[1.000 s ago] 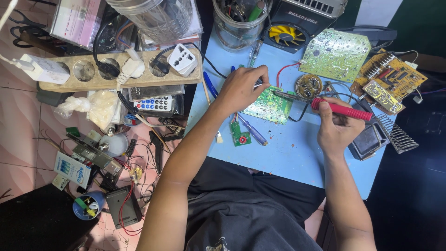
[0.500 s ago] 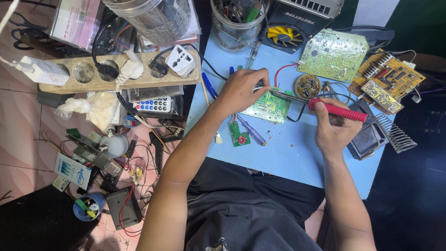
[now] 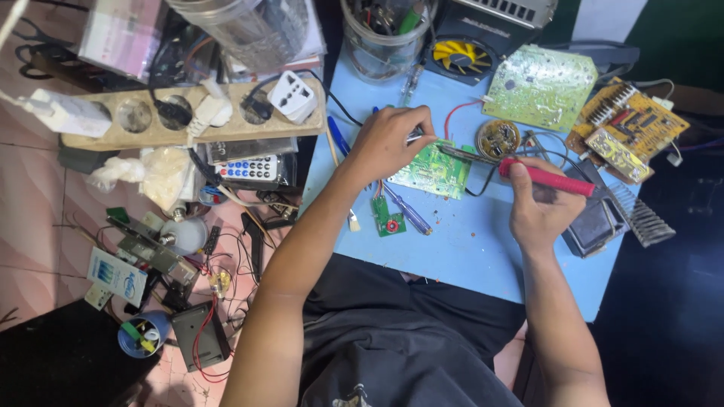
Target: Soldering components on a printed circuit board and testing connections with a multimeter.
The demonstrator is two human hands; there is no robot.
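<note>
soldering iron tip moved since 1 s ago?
Yes, slightly. The red soldering iron in the right hand now points up-left, tip nearer the green circuit board; that board stayed put.

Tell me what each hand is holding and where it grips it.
The right hand grips a red soldering iron around its handle. The left hand pinches a thin metal tool over the green circuit board.

Your head camera looks almost straight down from above your shoulders, fairly near, taking in the blue table (image 3: 467, 249), both your forearms, your lap and the cluttered floor (image 3: 45, 226) beside it.
</note>
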